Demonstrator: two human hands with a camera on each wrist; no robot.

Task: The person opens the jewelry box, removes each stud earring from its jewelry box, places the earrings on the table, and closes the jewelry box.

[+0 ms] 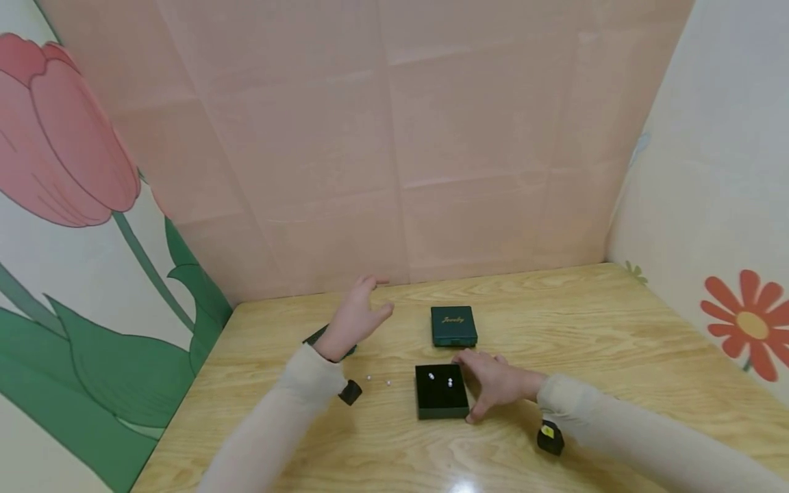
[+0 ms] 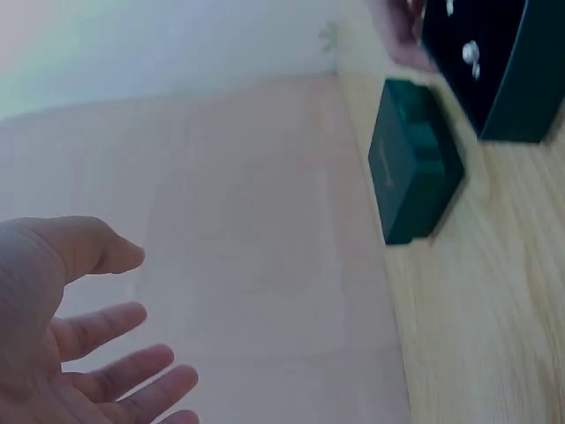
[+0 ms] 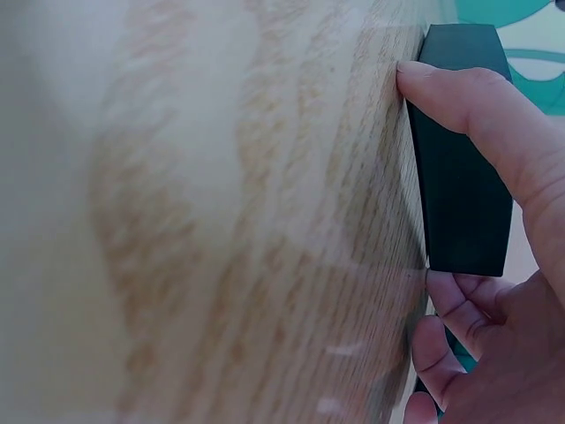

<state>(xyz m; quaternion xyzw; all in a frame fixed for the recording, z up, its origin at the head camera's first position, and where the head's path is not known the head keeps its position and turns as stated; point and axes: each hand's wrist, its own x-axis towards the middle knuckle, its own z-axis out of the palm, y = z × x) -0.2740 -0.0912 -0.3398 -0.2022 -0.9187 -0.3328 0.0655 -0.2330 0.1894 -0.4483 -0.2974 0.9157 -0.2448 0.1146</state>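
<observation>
A dark green jewelry box (image 1: 442, 413) stands uncovered on the table, with small shiny earrings (image 1: 450, 383) on its black padding. My right hand (image 1: 498, 380) grips this box at its right end, thumb at the near corner and fingers at the far one; the right wrist view shows thumb and fingertips on opposite sides of the box (image 3: 463, 185). My left hand (image 1: 357, 318) is raised to the left, fingers apart and nothing held. Below it lies a dark object (image 1: 316, 334), mostly hidden by the hand. Two tiny pale pieces (image 1: 368, 377) lie on the tabletop between the hands.
Behind the uncovered box sits a closed green box (image 1: 453, 326) with gold lettering. A pink sheet (image 1: 394, 171) hangs along the table's back edge. Flower-printed walls (image 1: 709, 205) flank both sides of the wooden table (image 1: 555, 301).
</observation>
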